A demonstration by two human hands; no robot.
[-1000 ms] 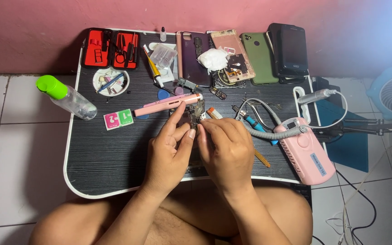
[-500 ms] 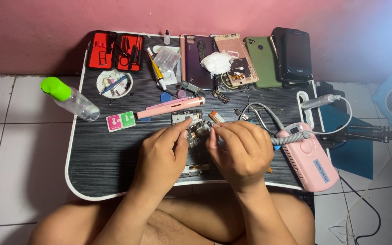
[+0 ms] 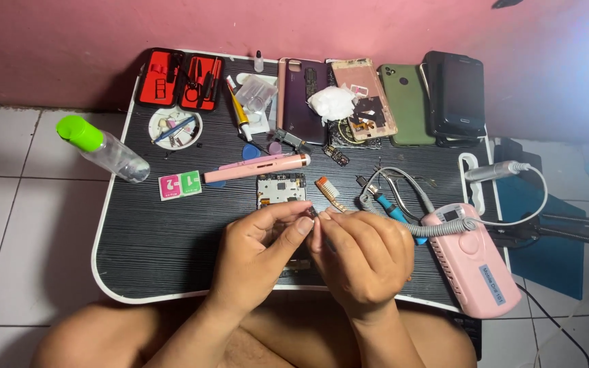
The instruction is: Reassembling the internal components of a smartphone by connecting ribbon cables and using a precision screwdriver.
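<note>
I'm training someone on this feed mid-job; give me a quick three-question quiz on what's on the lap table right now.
1. True or false: the pink pen-shaped tool lies on the table, in neither hand.
2. Which sits at the table's left edge? A) clear bottle with green cap B) green phone C) pink device
3. Where do the left hand and right hand meet?

Key: 1 true; 2 A; 3 fingertips pinched together just below the opened phone frame, on something too small to identify.
</note>
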